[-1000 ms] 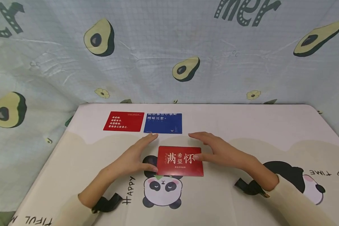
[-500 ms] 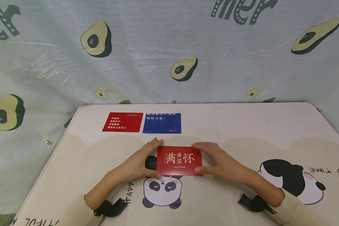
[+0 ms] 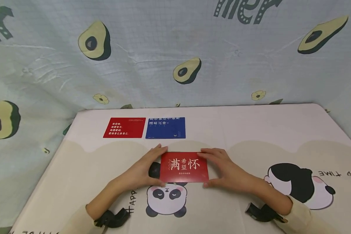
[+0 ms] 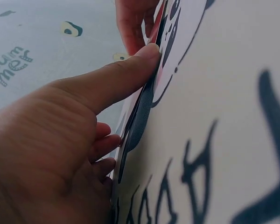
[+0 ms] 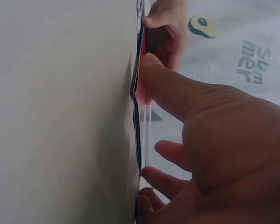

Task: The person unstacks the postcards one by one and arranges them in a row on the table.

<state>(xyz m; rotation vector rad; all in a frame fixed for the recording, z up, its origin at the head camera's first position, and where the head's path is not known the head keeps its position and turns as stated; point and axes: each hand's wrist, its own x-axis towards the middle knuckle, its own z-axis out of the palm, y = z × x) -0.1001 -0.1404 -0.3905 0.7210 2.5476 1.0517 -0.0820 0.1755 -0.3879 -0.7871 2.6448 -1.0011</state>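
Note:
A red card [image 3: 184, 167] with white Chinese characters lies in front of me, over part of a printed panda. Edge-on in the right wrist view, its side shows thin layers that part slightly. My left hand [image 3: 147, 169] holds its left end, thumb at the near corner and fingers at the far corner. At the right end, my right hand [image 3: 226, 170] grips the same card between thumb and fingertips. Behind it lie another red card [image 3: 124, 127] with white text and a blue card [image 3: 165, 128], side by side. The fingertips' undersides are hidden in the head view.
A pale tablecloth [image 3: 237, 214] printed with pandas and lettering covers the table. Behind the table hangs an avocado-patterned curtain [image 3: 143, 39]. Black straps [image 3: 112, 218] sit at both wrists.
Both hands have closed in from beside and above the front red card and now hold its two ends. The card stays in nearly the same place; the back cards have not moved.

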